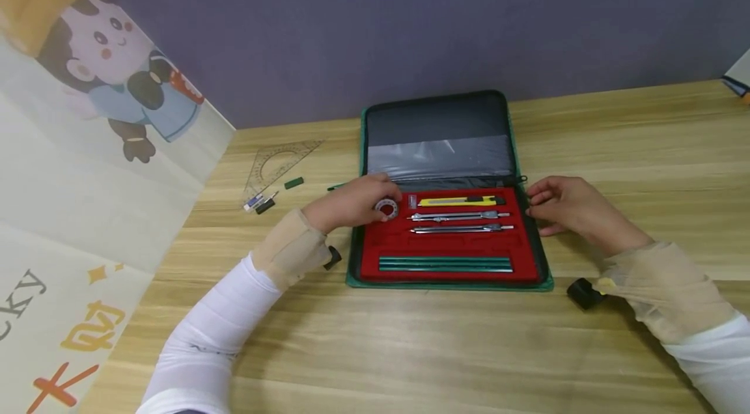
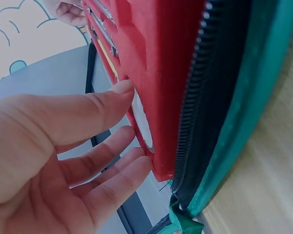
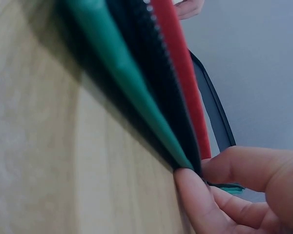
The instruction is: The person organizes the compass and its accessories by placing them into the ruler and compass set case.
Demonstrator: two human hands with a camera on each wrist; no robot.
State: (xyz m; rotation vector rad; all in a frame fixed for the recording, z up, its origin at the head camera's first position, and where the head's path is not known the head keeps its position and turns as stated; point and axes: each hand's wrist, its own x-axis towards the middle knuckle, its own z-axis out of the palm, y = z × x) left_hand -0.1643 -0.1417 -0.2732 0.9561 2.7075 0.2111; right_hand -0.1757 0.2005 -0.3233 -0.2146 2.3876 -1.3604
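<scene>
**White sleeves [image 1: 202, 336] up front; open case [image 1: 436, 286] beyond, apparently part-filled**

L hand [image 1: 354, 202]: over L side of red tray [image 1: 374, 248]; thumb & fingers spread about round white disc [image 1: 386, 208], tips at or v. near its rim. Pinch vs. light touch: can't tell. Per L wrist view, disc at tray surface; fully seated or not, unclear.

R hand [image 1: 565, 209]: at R edge of case. Per R wrist view, thumb & finger narrow, pinching that edge; prob. to steady it.

Case loc.: on wood table [image 1: 469, 349], raised lid [image 1: 433, 118] at back w/ clear pocket [image 1: 439, 157] inside.

Est. progress: well along, not complete. Seemingly done, all lying in tray: yellow cutter [image 1: 459, 202], small clear box [image 1: 413, 201] just L of it, two silver instruments [image 1: 459, 216] (compass type?) one below the other, green pencils [image 1: 445, 263] near front edge.

Prob. left: disc, if not seated; also bare recesses between silver instr. & pencils. Outside, on table L of case: clear set square [image 1: 265, 157], small green block [image 1: 294, 183], dark block [image 1: 265, 206], white-&-blue piece [image 1: 253, 202] beside it, too small to ID. Whether any of these belong in tray: can't tell.
</scene>
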